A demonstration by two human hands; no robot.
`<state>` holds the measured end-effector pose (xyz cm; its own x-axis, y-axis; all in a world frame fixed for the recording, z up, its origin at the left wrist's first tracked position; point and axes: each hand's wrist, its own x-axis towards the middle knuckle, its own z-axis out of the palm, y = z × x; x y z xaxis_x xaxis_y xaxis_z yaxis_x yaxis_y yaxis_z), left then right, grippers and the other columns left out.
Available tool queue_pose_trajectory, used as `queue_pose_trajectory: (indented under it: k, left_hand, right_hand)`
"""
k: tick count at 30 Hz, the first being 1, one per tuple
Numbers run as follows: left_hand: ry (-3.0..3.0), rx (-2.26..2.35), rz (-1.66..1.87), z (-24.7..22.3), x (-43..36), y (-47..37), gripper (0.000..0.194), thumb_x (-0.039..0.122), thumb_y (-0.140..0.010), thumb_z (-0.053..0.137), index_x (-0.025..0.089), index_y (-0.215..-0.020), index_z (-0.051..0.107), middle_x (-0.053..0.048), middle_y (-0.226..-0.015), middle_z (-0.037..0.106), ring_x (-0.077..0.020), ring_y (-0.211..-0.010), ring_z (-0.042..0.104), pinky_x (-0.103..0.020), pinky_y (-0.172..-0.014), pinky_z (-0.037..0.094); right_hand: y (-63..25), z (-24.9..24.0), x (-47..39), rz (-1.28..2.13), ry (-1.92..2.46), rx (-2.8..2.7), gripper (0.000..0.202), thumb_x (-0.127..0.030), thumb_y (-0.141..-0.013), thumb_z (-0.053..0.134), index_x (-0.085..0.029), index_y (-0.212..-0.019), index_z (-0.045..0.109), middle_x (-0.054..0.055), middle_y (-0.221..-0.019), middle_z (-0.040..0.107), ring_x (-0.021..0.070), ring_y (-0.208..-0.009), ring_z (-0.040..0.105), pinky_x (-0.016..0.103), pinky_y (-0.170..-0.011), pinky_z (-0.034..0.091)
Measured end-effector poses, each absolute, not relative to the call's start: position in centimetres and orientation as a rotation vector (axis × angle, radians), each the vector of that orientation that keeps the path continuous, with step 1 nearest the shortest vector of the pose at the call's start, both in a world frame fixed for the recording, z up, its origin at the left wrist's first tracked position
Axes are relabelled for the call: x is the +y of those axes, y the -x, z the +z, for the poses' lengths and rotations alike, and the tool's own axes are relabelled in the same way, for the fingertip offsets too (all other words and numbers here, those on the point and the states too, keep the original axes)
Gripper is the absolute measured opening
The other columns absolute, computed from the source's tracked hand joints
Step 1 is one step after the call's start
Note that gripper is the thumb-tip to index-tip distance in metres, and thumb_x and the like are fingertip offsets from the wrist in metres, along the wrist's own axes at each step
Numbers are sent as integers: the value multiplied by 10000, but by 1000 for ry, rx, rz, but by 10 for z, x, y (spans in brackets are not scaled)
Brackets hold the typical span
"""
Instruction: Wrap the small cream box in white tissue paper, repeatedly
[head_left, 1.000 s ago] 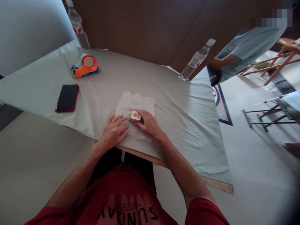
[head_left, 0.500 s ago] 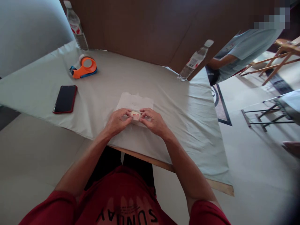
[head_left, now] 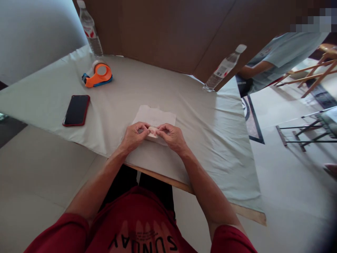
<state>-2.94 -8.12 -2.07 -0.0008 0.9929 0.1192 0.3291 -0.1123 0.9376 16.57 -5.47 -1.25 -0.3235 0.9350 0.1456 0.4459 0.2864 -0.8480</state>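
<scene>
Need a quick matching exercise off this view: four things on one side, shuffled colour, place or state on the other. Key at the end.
Things
1. phone
2. tape dispenser
3. white paper
4. brown panel

Place, colour or state
A. upright at the far side of the cloth-covered table
B. pinched by the left hand and the right hand
C. mostly orange, with blue parts
D. lying flat, dark screen, red edge

Pairs: 1-D, 2-C, 3-B, 4-A
</scene>
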Motion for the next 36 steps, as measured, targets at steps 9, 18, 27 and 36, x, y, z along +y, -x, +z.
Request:
queue_pose_trajectory:
  k: [9, 18, 27, 36]
  left_hand:
    - [-1498, 1425, 1102, -17, -80, 30, 199, 361, -756, 631, 179, -676, 623, -84, -991, 760, -199, -907, 677, -328, -859, 516]
    - [-1479, 1427, 999, -13, -72, 32, 229, 402, -701, 643, 178, -667, 607, -75, -914, 748, -201, -842, 650, -316, -800, 501]
    - [-1648, 1616, 867, -4, -74, 63, 289, 385, -763, 625, 172, -939, 710, -19, -783, 691, -181, -730, 601, -290, -708, 483]
    - [-1673, 2007, 836, -24, -73, 72, 468, 478, -765, 666, 155, -1103, 673, -91, -925, 703, -221, -787, 633, -343, -794, 507]
  right_hand:
    - [-166, -21, -52, 982, 1246, -1911, 155, -350, -838, 633, -202, -798, 660, 21, -785, 718, 174, -747, 622, 304, -745, 471]
    - [-155, 6, -84, 37, 1175, -2382, 183, -270, -992, 536, -222, -993, 713, 86, -1070, 730, 260, -1005, 569, 418, -895, 337]
    - [-142, 2, -87, -116, 1181, -2654, 205, -276, -1022, 498, -204, -1106, 670, 90, -1043, 703, 249, -924, 515, 392, -803, 287]
    - [-137, 6, -81, -98, 1188, -2714, 205, -301, -983, 573, -220, -1144, 671, 103, -1037, 666, 258, -931, 481, 391, -784, 273]
